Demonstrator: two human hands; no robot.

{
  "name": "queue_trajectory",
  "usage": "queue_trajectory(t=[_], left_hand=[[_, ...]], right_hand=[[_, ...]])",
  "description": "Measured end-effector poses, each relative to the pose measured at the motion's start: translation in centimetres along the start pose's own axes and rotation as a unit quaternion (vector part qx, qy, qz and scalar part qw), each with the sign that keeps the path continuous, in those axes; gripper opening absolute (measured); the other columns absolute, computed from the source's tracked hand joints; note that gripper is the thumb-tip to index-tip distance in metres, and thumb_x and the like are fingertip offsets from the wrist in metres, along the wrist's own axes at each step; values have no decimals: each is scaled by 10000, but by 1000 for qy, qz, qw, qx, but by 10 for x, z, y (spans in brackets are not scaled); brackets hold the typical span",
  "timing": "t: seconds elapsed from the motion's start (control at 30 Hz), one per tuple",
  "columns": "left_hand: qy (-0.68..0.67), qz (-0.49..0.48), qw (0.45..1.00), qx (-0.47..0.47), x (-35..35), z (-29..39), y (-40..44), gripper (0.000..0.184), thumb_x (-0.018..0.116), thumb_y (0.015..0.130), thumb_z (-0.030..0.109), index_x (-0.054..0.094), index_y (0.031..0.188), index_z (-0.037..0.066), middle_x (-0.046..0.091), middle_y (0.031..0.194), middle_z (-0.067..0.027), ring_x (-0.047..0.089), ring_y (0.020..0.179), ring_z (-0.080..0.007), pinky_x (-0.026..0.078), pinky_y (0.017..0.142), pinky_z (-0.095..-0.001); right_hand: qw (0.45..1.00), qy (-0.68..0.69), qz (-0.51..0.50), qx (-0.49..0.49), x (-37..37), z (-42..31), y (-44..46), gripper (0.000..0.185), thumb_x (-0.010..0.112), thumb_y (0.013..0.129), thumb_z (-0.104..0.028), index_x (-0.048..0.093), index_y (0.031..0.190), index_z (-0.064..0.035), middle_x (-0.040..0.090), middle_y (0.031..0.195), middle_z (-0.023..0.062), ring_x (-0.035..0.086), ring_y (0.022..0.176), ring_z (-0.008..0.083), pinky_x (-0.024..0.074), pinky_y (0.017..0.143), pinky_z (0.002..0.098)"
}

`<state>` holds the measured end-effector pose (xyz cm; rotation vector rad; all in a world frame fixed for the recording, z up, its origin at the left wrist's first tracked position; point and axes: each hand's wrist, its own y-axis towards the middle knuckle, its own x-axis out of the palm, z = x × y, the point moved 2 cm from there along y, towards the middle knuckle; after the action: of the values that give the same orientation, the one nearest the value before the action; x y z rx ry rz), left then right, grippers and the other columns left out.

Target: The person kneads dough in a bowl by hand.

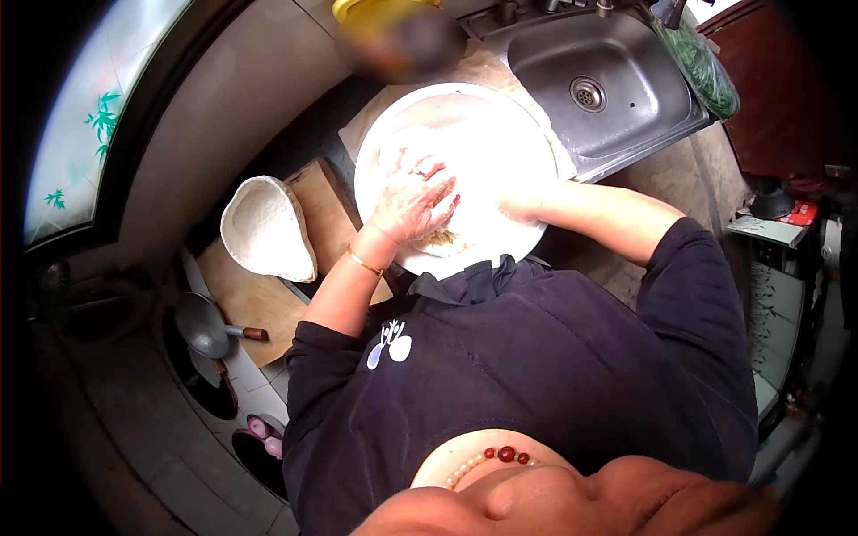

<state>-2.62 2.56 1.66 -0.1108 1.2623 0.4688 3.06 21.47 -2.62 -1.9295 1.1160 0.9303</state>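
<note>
A large white basin (375,161) rests on the counter in front of my body, its inside very bright. Inside its left part is my left hand (416,198), fingers bent and partly washed out by glare. Just below that hand lies some pale, crumbly dough-like stuff (441,241). My right hand (518,201) reaches into the basin from the right; its fingers are lost in the glare, so what it touches cannot be seen.
A metal sink (617,80) is at the upper right, with a green plastic bag (702,67) beside it. On the left, a flour-dusted scoop-shaped container (268,228) sits on a wooden board (326,210). Below it is a metal ladle (204,326).
</note>
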Motion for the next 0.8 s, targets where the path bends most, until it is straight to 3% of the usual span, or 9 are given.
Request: queue_trajectory(t=[0.13, 0.2, 0.3, 0.43, 0.67, 0.73, 0.8], left_hand=[[-8, 0, 1000, -3, 0, 0, 0, 259, 625, 809, 315, 681, 961, 113, 580, 1071, -85, 520, 1109, -272, 284, 1042, -522], [-20, -4, 1000, -5, -4, 2, 1, 260, 625, 809, 312, 681, 966, 113, 580, 1072, -85, 517, 1112, -283, 284, 1040, -521], [-24, -6, 1000, -6, -4, 0, 2, 261, 629, 806, 308, 684, 968, 113, 580, 1073, -83, 513, 1114, -298, 285, 1037, -516], [-20, 17, 1000, -9, -3, 0, -1, 262, 637, 802, 314, 693, 964, 116, 582, 1076, -77, 509, 1115, -308, 284, 1038, -512], [-14, 9, 999, -29, -1, 1, -4, 258, 638, 805, 312, 690, 973, 123, 583, 1097, -80, 498, 1131, -316, 282, 1053, -505], [-14, 4, 999, -30, -2, 2, -4, 260, 637, 807, 310, 683, 982, 123, 582, 1099, -81, 493, 1137, -320, 280, 1056, -507], [-5, 15, 1000, -23, 0, 1, -3, 260, 638, 806, 306, 677, 986, 121, 581, 1098, -84, 489, 1143, -324, 284, 1054, -510]], right_hand=[[999, -37, 12, -19, -23, 1, 20, 420, 437, 950, -211, 477, 1345, -78, 520, 1314, 163, 479, 1216, 301, 340, 1066, 377], [999, -1, 29, -29, -18, 9, 42, 421, 432, 953, -215, 474, 1349, -79, 517, 1317, 163, 477, 1219, 301, 337, 1069, 376], [993, 103, 45, -35, 5, 20, 73, 376, 457, 933, -210, 516, 1294, -125, 569, 1245, 127, 531, 1139, 301, 411, 981, 384], [991, 86, 85, 64, 21, 26, 59, 345, 445, 944, -228, 547, 1252, -109, 568, 1240, 141, 532, 1135, 298, 410, 972, 391], [972, -40, -227, 51, 28, 4, -3, 363, 440, 954, -222, 536, 1278, -89, 529, 1299, 160, 491, 1198, 308, 370, 1028, 393], [976, -42, -209, 55, 23, 8, 13, 368, 439, 957, -221, 533, 1285, -83, 518, 1316, 165, 479, 1216, 311, 359, 1044, 394], [994, 102, 21, 13, 17, 25, 34, 322, 464, 940, -201, 566, 1218, -74, 559, 1248, 165, 521, 1145, 320, 402, 986, 402]])
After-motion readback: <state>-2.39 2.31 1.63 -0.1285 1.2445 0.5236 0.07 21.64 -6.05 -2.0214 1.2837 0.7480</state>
